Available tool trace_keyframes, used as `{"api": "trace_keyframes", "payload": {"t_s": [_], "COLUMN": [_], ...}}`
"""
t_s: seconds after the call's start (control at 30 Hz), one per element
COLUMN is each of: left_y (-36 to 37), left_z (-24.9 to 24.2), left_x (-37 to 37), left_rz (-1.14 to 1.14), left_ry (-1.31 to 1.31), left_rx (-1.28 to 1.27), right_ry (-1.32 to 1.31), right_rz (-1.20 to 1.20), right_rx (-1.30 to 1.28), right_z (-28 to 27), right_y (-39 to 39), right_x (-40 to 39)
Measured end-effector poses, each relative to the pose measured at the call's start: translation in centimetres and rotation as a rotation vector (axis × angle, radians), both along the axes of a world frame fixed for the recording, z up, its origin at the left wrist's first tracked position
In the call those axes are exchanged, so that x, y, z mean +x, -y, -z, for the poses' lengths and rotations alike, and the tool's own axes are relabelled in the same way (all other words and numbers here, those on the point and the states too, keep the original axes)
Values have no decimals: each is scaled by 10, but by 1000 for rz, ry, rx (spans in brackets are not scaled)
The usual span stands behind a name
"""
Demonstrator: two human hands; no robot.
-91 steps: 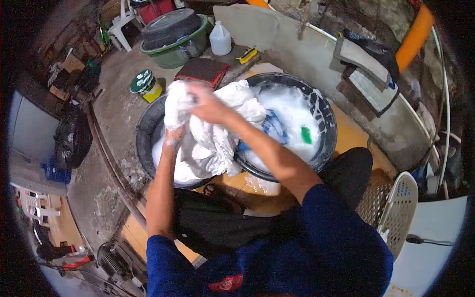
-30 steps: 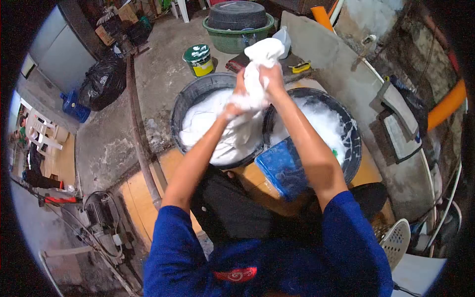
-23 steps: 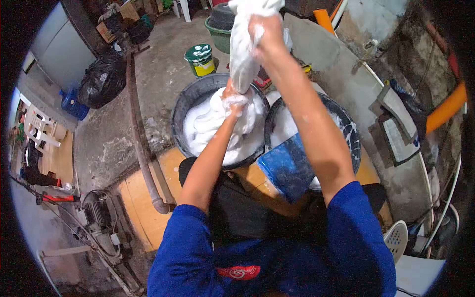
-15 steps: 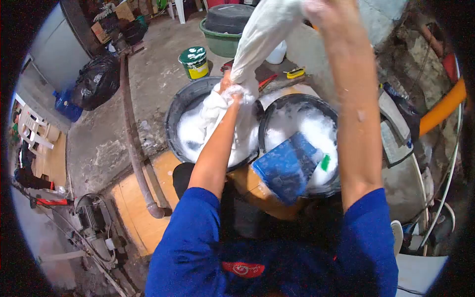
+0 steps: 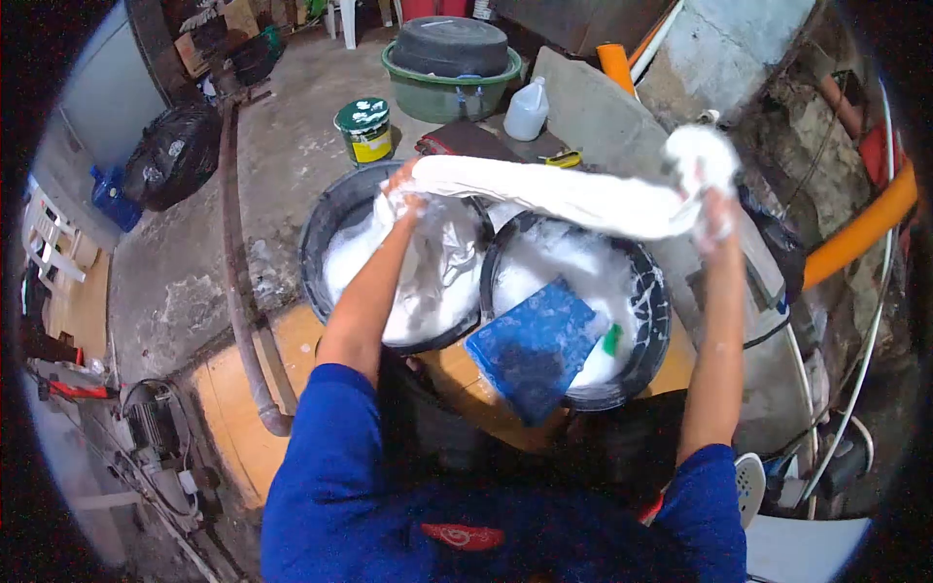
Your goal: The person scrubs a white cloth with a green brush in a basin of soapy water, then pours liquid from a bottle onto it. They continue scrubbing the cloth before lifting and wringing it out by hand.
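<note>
A long white cloth [image 5: 554, 192] is stretched, bunched like a rope, across the two basins. My left hand [image 5: 402, 190] grips it above the black left basin [image 5: 317, 233], and part of the cloth hangs down into that basin's suds. At the other end, my right hand [image 5: 717, 219] is closed on the cloth, with a blurred white bunch just above the fingers. Below the cloth stands the right black basin [image 5: 659, 340], full of foam. A wet blue board [image 5: 535, 345] leans on its near rim. Beside the board, a small green object [image 5: 611, 338] lies in the foam.
A green paint bucket [image 5: 364, 131] stands behind the left basin. Farther back are a green tub [image 5: 428, 97] with a black basin [image 5: 452, 47] on it and a white jug [image 5: 527, 110]. A rusty pipe [image 5: 236, 253] runs along the left; an orange pipe [image 5: 860, 225] is at right.
My right hand has come down from the top of the view toward the right, bringing the cloth from steeply raised to nearly level. My left hand still grips it, slightly farther left.
</note>
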State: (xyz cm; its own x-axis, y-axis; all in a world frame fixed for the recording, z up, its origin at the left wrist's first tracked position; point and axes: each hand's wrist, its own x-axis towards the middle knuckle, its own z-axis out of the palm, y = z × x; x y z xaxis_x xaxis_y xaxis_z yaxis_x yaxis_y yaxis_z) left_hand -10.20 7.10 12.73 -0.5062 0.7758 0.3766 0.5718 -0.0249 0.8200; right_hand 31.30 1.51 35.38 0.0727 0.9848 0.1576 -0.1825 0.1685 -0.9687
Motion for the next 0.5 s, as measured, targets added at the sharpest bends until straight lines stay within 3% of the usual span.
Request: {"api": "trace_keyframes", "payload": {"t_s": [0.07, 0.1, 0.13, 0.17, 0.2, 0.23, 0.27, 0.3, 0.37, 0.4, 0.47, 0.5], "left_y": [8, 13, 16, 22, 26, 31, 33, 37, 39, 41, 46, 50], "left_z": [-15, -21, -25, -26, -25, -22, -20, -20, -20, -18, -22, -25], "left_x": [-14, -14, -14, -12, -9, -3, 2, 4, 2, -2, -23, -34], "left_rz": [27, 33, 35, 37, 42, 42, 49, 58, 81, 91, 130, 157], "left_ry": [-106, -164, -226, -284, -339, -396, -445, -485, -557, -588, -620, -618], "left_rx": [-3, 15, 37, 68, 111, 163, 216, 261, 365, 399, 429, 399], "right_ry": [36, 350, 326, 387, 680, 988, 1051, 1051, 796, 791, 899, 851], "right_rz": [-74, 5, -175, -265, -343, -423, -659, -435, -396, -455, -379, -220], "right_rx": [-261, -385, -273, -470, -549, -104, -213, 106, 481, 263, 63, 145], "right_z": [96, 160, 183, 189, 209, 203, 177, 210, 241, 258, 297, 288], "right_y": [-12, -38, -26, -15, -20, -7, 0, 0, -4, -10, -46, -60], "right_x": [18, 32, 17, -1, -19, -50, -92, -125, -198, -225, -244, -245]}}
